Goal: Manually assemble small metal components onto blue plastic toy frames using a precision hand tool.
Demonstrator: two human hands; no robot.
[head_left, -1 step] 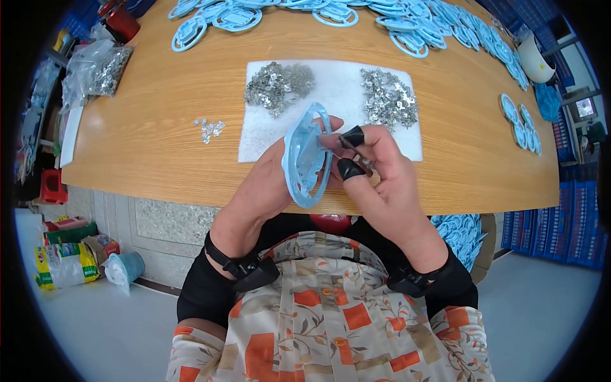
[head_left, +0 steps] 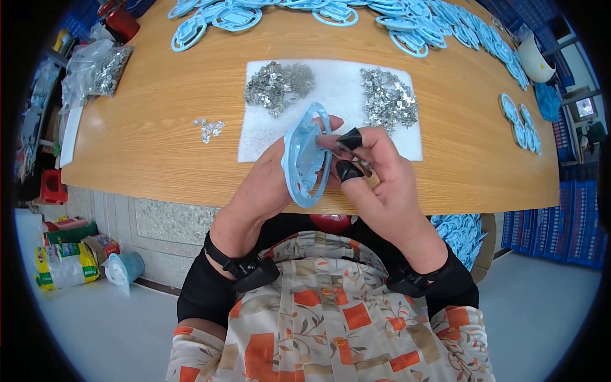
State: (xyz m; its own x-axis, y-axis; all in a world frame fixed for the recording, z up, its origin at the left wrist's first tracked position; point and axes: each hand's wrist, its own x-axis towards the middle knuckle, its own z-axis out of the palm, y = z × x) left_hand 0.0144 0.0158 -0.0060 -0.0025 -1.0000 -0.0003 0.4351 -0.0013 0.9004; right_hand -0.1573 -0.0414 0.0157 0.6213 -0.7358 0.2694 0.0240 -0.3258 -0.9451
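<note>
My left hand [head_left: 267,184] grips a light blue oval plastic frame [head_left: 304,159] and holds it on edge above the near edge of the wooden table [head_left: 153,146]. My right hand [head_left: 388,178] wears black finger covers on thumb and forefinger. It pinches a small metal part [head_left: 365,165] close against the inside of the frame. Behind the hands a white foam mat [head_left: 337,95] carries two heaps of small silver metal parts, one on the left [head_left: 277,83] and one on the right [head_left: 388,99].
A few loose metal parts [head_left: 209,127] lie left of the mat. Several blue plastic frames [head_left: 407,25] spread along the far edge and the right side [head_left: 519,124]. A clear bag of metal parts [head_left: 102,67] sits at the far left. Bags and a small basket [head_left: 121,267] stand on the floor.
</note>
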